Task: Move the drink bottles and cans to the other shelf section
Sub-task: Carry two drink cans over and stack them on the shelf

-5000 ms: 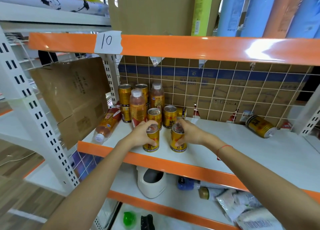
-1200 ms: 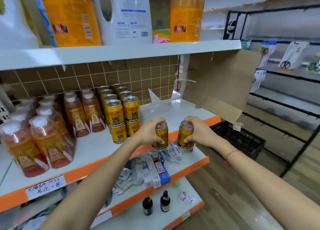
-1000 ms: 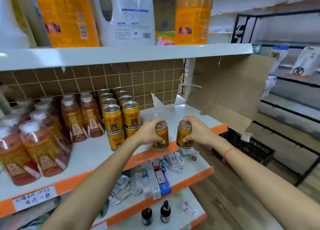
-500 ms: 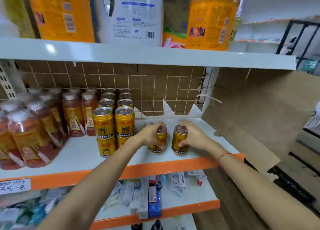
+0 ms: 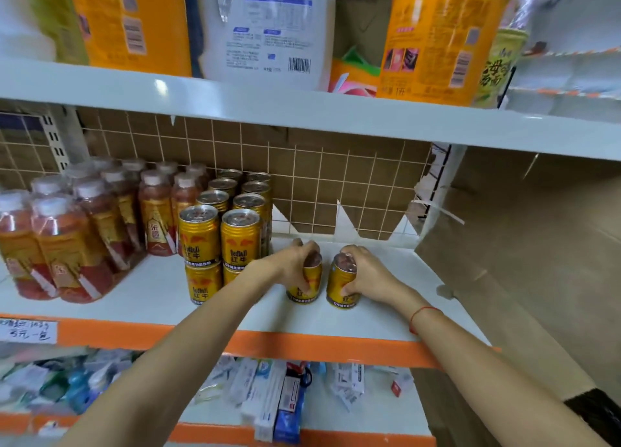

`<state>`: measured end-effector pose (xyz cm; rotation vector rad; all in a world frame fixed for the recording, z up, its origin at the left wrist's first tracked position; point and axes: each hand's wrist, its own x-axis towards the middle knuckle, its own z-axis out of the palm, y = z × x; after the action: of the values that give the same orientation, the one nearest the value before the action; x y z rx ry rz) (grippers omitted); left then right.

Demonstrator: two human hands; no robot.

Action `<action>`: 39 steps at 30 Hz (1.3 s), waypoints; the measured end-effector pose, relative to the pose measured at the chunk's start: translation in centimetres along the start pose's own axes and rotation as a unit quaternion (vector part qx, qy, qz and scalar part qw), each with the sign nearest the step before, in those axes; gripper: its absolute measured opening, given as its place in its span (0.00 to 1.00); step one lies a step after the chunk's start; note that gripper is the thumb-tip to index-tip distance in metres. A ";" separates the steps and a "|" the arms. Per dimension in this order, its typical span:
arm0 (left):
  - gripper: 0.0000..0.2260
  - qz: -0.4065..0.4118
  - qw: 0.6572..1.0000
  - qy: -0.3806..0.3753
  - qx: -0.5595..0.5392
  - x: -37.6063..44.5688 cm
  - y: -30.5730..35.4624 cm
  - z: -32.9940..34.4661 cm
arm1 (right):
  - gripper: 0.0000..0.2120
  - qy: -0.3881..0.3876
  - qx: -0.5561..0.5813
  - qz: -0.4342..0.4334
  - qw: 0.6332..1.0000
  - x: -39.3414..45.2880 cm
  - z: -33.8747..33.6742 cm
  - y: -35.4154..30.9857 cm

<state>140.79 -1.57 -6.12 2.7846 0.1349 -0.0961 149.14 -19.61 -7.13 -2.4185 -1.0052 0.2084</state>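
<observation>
Gold cans (image 5: 304,283) gripped upright on shelf (image 5: 376,315) by left hand (image 5: 295,261) and right hand (image 5: 364,273); placing step, release next.

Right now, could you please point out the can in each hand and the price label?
Left can (image 5: 304,292): head view, lower body.
Right can (image 5: 339,287): head view, side wall.
Price label (image 5: 27,331): head view, middle.

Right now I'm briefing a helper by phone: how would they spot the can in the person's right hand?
Find the white shelf board with the orange front edge. Right of the stacked gold cans, two gold cans stand singly near the front. It is the rightmost gold can, gripped from its right side by the right hand, which wears a red wrist string; its twin sits in the left hand.
</observation>
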 end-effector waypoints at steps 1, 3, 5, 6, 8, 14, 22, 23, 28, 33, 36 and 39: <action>0.38 0.000 1.000 -0.005 0.006 0.1 0.1 -0.3 | 0.40 -0.003 0.000 -0.001 1.000 0.1 0.0 0.0; 0.38 0.006 1.000 -0.010 0.018 0.3 0.3 -0.8 | 0.40 -0.004 0.006 -0.002 1.000 0.2 0.1 0.1; 0.37 0.012 0.999 -0.016 0.025 0.4 0.5 -1.2 | 0.39 -0.002 0.010 -0.005 1.000 0.3 0.1 0.1; 0.36 0.013 0.999 -0.021 0.027 0.5 0.5 -1.3 | 0.39 -0.002 0.009 -0.005 1.000 0.3 0.2 0.2; 0.35 0.017 0.999 -0.031 0.039 0.6 0.6 -1.7 | 0.38 -0.002 0.009 -0.004 1.000 0.3 0.3 0.2; 0.33 0.022 0.990 -0.074 0.121 1.6 1.1 -3.0 | 0.38 0.003 0.012 -0.008 1.000 1.5 0.6 0.0; 0.33 -0.026 0.984 -0.079 0.157 3.8 0.2 -4.3 | 0.38 0.011 0.011 -0.026 1.000 4.4 1.1 0.8; 0.33 -0.030 0.983 -0.078 0.164 4.0 0.2 -4.5 | 0.38 0.012 0.011 -0.028 0.999 4.8 1.1 0.9; 0.31 -0.045 0.979 -0.055 0.191 5.5 -0.6 -4.6 | 0.38 0.004 0.021 -0.040 0.999 6.4 1.2 1.3; 0.30 -0.070 0.970 -0.071 0.223 6.3 -0.4 -5.5 | 0.39 -0.007 0.010 -0.045 0.999 7.2 1.0 1.2; 0.31 -0.088 0.959 -0.098 0.250 6.8 0.1 -6.6 | 0.39 -0.017 0.004 -0.047 0.999 7.7 0.8 1.2; 0.31 -0.094 0.953 -0.095 0.271 7.2 0.4 -7.2 | 0.39 -0.022 0.008 -0.049 0.999 8.1 0.7 1.3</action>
<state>148.33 1.17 0.16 3.2768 0.3742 -0.5208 155.48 -14.41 -7.96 -2.3536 -1.1339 0.2362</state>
